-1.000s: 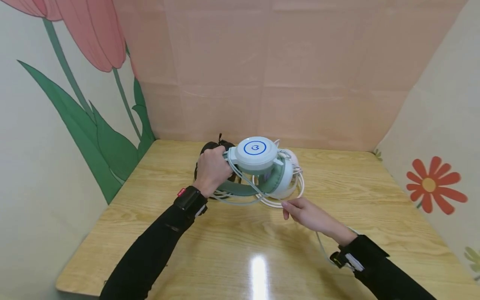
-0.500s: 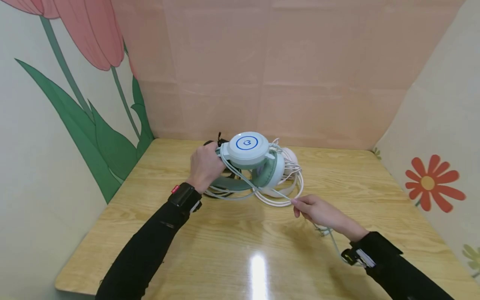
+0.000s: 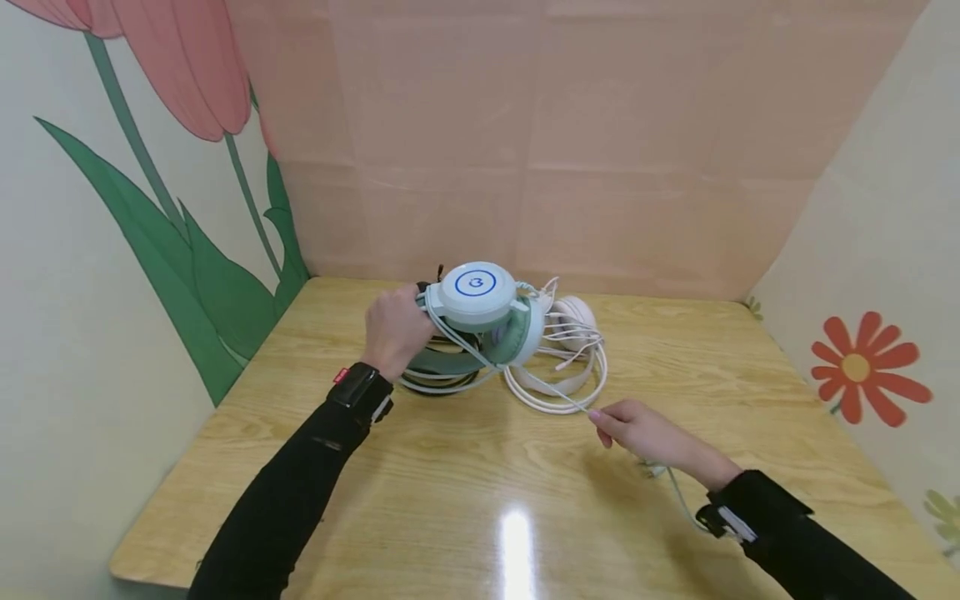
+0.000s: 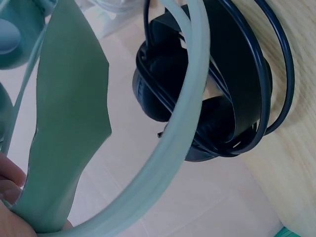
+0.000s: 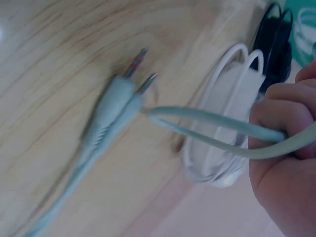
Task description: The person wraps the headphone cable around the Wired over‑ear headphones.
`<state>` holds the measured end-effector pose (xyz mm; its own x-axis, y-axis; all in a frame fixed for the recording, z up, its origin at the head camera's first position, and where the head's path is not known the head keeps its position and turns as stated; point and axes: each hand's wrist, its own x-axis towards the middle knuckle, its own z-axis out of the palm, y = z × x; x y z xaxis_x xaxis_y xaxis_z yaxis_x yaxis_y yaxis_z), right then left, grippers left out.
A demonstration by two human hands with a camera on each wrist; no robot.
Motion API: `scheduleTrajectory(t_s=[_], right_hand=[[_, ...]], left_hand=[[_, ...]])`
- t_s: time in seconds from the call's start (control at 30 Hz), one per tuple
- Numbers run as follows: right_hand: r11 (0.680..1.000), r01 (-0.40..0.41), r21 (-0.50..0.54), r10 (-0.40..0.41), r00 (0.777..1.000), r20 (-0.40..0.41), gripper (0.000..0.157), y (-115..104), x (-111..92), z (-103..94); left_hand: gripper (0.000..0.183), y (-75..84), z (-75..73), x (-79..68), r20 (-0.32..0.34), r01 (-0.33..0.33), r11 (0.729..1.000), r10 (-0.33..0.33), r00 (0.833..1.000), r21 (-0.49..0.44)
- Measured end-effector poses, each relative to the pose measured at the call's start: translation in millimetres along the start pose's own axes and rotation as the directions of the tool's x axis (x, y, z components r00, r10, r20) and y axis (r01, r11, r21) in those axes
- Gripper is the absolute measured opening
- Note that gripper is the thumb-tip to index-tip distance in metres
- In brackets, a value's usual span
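My left hand grips a pair of light blue and green headphones by the band, beside one ear cup, holding them above the table. In the left wrist view the green headband and a pale cable loop cross in front. The thumb and fingers of my right hand pinch the headphones' pale green cable, which runs from the headphones toward the right. Below that hand, two audio plugs at the cable's end show in the right wrist view. The lower headband is partly hidden by cable loops.
Black headphones with a coiled cable lie behind the held pair, mostly hidden in the head view. White headphones with a looped white cable lie to the right on the wooden table. A pink-covered wall rises behind.
My left hand has carried the headphones leftward, uncovering more of the white pair. My right hand has shifted right, keeping its pinch on the cable, and the stretch between them has lengthened.
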<state>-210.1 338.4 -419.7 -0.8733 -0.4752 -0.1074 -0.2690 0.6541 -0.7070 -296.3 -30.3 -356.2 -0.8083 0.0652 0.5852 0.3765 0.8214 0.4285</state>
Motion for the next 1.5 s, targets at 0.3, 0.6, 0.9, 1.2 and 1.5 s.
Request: scheduleTrajectory(t_s=[0.3,0.6,0.9,1.2,1.5], right_hand=[[0.971,0.142,-0.193,-0.139,0.990,0.031,0.041,-46,-3,16.7],[0.877,0.298,-0.378,-0.291,0.954,0.077,0.024,-83,6,17.2],[0.827,0.344,-0.445,-0.343,0.936,0.085,0.027,-115,15,11.6],[0.756,0.371,-0.539,-0.418,0.908,0.038,0.033,-133,24,7.3],[0.799,0.328,-0.504,-0.351,0.935,0.053,0.038,-143,26,-2.0]], left_hand=[[0.044,10.1,5.9,2.6,0.011,-0.079,0.983,0.078,0.997,0.165],[0.042,37.0,14.1,6.8,-0.007,-0.205,0.929,0.218,0.976,0.308],[0.047,55.3,24.3,-0.9,0.027,-0.339,0.845,0.361,0.932,0.413],[0.042,73.0,26.9,-7.3,-0.009,-0.433,0.786,0.486,0.874,0.441],[0.032,86.8,30.8,-13.0,0.017,-0.496,0.696,0.572,0.820,0.519]])
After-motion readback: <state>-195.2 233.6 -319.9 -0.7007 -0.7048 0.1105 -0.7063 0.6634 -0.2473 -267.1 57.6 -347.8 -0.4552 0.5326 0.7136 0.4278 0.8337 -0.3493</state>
